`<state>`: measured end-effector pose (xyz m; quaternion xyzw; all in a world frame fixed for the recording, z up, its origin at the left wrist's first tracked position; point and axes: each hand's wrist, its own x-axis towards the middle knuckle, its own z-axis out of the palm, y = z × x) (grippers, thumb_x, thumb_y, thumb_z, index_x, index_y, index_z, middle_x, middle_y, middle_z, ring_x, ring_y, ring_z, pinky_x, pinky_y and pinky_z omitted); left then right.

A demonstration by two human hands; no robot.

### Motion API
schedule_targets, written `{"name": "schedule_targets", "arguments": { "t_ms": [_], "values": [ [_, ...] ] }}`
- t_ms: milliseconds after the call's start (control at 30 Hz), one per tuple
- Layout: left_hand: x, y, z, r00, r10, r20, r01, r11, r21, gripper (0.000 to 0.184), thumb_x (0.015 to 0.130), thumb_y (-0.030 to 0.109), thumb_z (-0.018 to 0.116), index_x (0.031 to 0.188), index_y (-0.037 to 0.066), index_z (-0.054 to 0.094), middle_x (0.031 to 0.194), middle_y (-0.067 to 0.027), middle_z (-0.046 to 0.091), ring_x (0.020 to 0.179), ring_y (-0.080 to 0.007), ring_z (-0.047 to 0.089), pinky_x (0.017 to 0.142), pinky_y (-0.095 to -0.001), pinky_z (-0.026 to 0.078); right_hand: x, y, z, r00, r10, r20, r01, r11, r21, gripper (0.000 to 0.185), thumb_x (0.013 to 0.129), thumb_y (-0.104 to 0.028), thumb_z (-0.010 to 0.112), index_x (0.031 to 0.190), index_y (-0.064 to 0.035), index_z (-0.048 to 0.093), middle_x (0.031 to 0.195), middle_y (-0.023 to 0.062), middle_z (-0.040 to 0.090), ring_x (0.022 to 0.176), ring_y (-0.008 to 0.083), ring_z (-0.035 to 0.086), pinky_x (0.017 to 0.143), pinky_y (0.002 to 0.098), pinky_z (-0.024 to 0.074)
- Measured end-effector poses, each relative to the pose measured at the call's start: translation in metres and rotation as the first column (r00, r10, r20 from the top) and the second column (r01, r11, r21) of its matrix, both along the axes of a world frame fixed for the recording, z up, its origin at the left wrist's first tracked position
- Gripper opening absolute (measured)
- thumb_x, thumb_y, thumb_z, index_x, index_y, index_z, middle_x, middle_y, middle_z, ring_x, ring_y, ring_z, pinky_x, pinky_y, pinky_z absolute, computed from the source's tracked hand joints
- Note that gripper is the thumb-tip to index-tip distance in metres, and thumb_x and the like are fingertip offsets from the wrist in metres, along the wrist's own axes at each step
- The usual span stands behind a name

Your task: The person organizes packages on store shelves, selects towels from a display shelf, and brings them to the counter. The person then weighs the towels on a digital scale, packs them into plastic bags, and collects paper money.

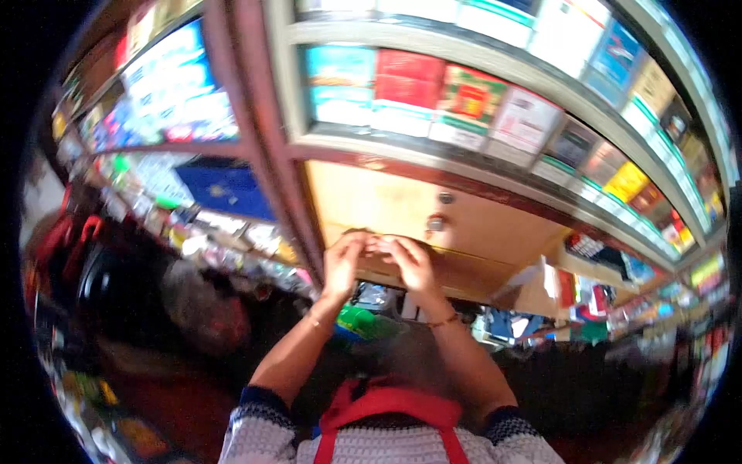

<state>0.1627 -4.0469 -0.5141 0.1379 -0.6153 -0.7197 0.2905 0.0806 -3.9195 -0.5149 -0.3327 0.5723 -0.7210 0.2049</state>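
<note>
My left hand (343, 263) and my right hand (410, 261) are raised close together in the middle of the view. The fingers of both are bent inward and their tips meet or nearly meet. Whatever is pinched between them, if anything, is too small and blurred to name. Right behind the fingertips stands a light wooden cabinet front (371, 189), with a dark round knob (445, 198) and a metal knob (435, 223) to the right of my hands. A green bottle-like item (357, 319) lies below my wrists.
Above the cabinet, shelves (417, 35) hold rows of colourful boxes, such as a red one (408, 81). An open cardboard box (533, 290) is at the right. Crowded goods line the left, near a dark shiny rounded object (108, 282).
</note>
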Motion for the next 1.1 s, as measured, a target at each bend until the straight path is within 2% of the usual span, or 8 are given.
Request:
{"name": "schedule_targets", "arguments": {
  "t_ms": [233,267,300,333,433,533,767,1100],
  "values": [
    [-0.02,0.05,-0.006,0.933,-0.184,-0.309,0.273,0.921,0.277,0.037,0.098,0.023,0.041,0.114,-0.008,0.055,0.114,-0.0169,0.06,0.105,-0.0236,0.058,0.093,-0.0358,0.046,0.004,0.04,-0.022,0.978,-0.188,0.091,0.205,0.948,-0.245,0.041,0.102,-0.028,0.031,0.122,0.0025,0.049,0.12,0.0151,0.058,0.115,0.0225,0.053,0.101,0.036,0.0391],
    [-0.026,0.065,-0.012,0.93,-0.254,-0.266,0.33,0.894,0.302,0.039,0.099,0.025,0.041,0.117,-0.008,0.053,0.116,-0.0177,0.058,0.108,-0.0247,0.056,0.096,-0.0372,0.044,0.014,0.062,-0.005,0.911,-0.121,0.394,0.232,0.941,-0.246,0.042,0.101,-0.03,0.031,0.124,0.0006,0.048,0.123,0.0135,0.055,0.118,0.0228,0.05,0.104,0.038,0.0358],
    [-0.031,0.082,-0.021,0.919,-0.326,-0.222,0.385,0.863,0.328,0.042,0.099,0.027,0.04,0.119,-0.007,0.051,0.119,-0.0185,0.057,0.111,-0.0257,0.055,0.098,-0.0385,0.042,0.012,0.083,-0.014,0.901,-0.184,0.393,0.297,0.922,-0.249,0.042,0.101,-0.03,0.031,0.124,0.0006,0.048,0.123,0.0135,0.055,0.118,0.0228,0.05,0.104,0.038,0.0358],
    [-0.042,0.102,-0.045,0.898,-0.42,-0.132,0.435,0.892,0.124,0.046,0.099,0.03,0.039,0.125,-0.007,0.046,0.124,-0.0183,0.053,0.117,-0.026,0.051,0.102,-0.0396,0.038,0.01,0.107,-0.029,0.875,-0.231,0.426,0.368,0.889,-0.273,0.042,0.101,-0.031,0.031,0.125,-0.0004,0.048,0.125,0.0127,0.054,0.119,0.0227,0.05,0.104,0.0386,0.0347],
    [-0.064,0.188,-0.056,0.714,-0.666,-0.216,0.7,0.684,0.206,0.048,0.099,0.032,0.038,0.129,-0.005,0.043,0.13,-0.0173,0.049,0.122,-0.025,0.046,0.106,-0.0398,0.035,0.016,0.198,-0.034,0.796,-0.424,0.432,0.562,0.783,-0.268,0.045,0.1,-0.036,0.031,0.126,-0.0026,0.047,0.125,0.0108,0.054,0.118,0.0231,0.05,0.104,0.0391,0.0337],
    [-0.087,0.276,-0.043,0.484,-0.866,-0.121,0.871,0.464,0.164,0.053,0.1,0.036,0.032,0.138,-0.001,0.032,0.143,-0.014,0.035,0.132,-0.0255,0.033,0.111,-0.0405,0.025,0.036,0.289,-0.031,0.526,-0.731,0.434,0.841,0.523,-0.139,0.053,0.097,-0.042,0.04,0.133,-0.0033,0.04,0.131,0.0107,0.048,0.124,0.0215,0.043,0.103,0.0394,0.0329],
    [-0.074,0.545,0.005,0.001,-0.986,-0.169,0.991,-0.021,0.13,0.062,0.098,0.043,0.032,0.145,0.003,0.021,0.151,-0.0119,0.02,0.14,-0.0224,0.018,0.114,-0.0395,0.014,0.132,0.497,0.0,0.054,-0.945,0.322,0.955,-0.045,-0.292,0.063,0.095,-0.046,0.044,0.14,-0.0045,0.03,0.144,0.0107,0.035,0.133,0.0224,0.032,0.109,0.0387,0.0226],
    [0.118,0.854,0.018,-0.666,-0.732,-0.146,0.735,-0.677,0.045,0.069,0.097,0.049,0.033,0.146,0.004,0.015,0.153,-0.0129,0.014,0.141,-0.0237,0.013,0.114,-0.0394,0.012,0.342,0.714,0.009,-0.624,-0.757,0.193,0.703,-0.652,-0.285,0.066,0.096,-0.045,0.039,0.145,-0.006,0.02,0.15,0.0127,0.023,0.139,0.0249,0.021,0.112,0.0399,0.0158]
  ]
}}
